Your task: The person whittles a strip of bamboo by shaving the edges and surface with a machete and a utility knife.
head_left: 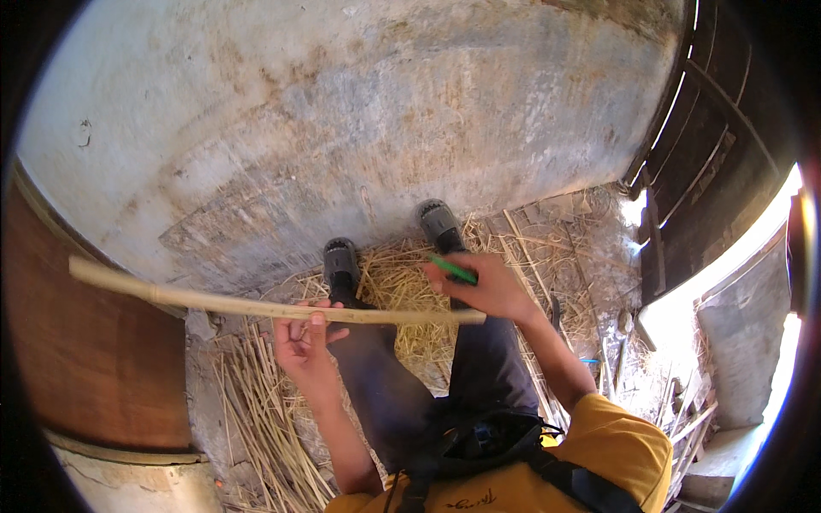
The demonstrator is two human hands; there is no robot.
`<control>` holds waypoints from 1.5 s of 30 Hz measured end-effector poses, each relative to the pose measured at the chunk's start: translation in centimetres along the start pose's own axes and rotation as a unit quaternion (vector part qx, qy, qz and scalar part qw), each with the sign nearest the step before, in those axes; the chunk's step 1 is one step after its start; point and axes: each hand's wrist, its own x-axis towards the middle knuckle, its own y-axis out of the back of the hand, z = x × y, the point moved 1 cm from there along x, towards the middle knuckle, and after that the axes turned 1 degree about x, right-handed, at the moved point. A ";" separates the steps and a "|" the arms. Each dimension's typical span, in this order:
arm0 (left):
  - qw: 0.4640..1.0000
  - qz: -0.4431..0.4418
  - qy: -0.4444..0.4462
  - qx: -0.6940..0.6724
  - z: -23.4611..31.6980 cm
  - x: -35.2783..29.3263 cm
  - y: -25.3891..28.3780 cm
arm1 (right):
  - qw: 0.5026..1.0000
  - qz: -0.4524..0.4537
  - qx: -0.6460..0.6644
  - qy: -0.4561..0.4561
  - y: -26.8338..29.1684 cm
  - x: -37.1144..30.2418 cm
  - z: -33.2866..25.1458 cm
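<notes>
A long pale bamboo strip [214, 301] runs across in front of me, from the far left to just below my right hand. My left hand [306, 344] pinches it between thumb and fingers, right of its middle. In my right hand [492, 286] is a slim green object [453, 268], gripped with its green end pointing left; its kind cannot be made out, and the rest is hidden by the fingers. The right hand is just above the strip's right end, which looks blurred.
Dark shoes [340, 261] stand on straw-like shavings [415, 338] beside a stained wall [410, 120]. Long thin strips [269, 419] lie in a pile at lower left. A brown wooden panel [94, 342] stands on the left, dark boards [718, 111] on the right. More sticks [676, 410] lie at lower right.
</notes>
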 end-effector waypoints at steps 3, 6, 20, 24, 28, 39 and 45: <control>0.999 0.038 0.000 0.010 -0.6 0.2 0.8 | 0.994 -0.001 -0.075 -0.078 -0.1 -2.4 -0.7; 0.999 0.036 0.024 -0.002 -1.0 -0.2 0.5 | 0.993 0.017 -0.116 -0.031 0.2 -2.9 -0.2; 0.793 -0.120 -0.347 0.486 6.9 -4.5 6.3 | 0.987 -0.018 -0.146 -0.070 7.7 -1.4 2.4; 0.734 -0.136 -0.227 0.625 6.3 -2.8 6.8 | 0.981 -0.060 -0.177 -0.053 9.1 -0.8 2.9; 0.734 -0.361 0.038 0.573 2.2 -3.0 9.5 | 0.982 -0.084 -0.155 -0.065 10.5 0.3 3.0; 0.850 -0.388 0.123 0.334 -1.9 -4.6 7.3 | 0.968 0.227 -0.103 0.024 7.2 -2.0 -1.5; 0.910 -0.308 0.228 0.157 -2.0 -6.2 2.2 | 0.992 0.016 -0.118 0.037 1.7 -4.8 -2.4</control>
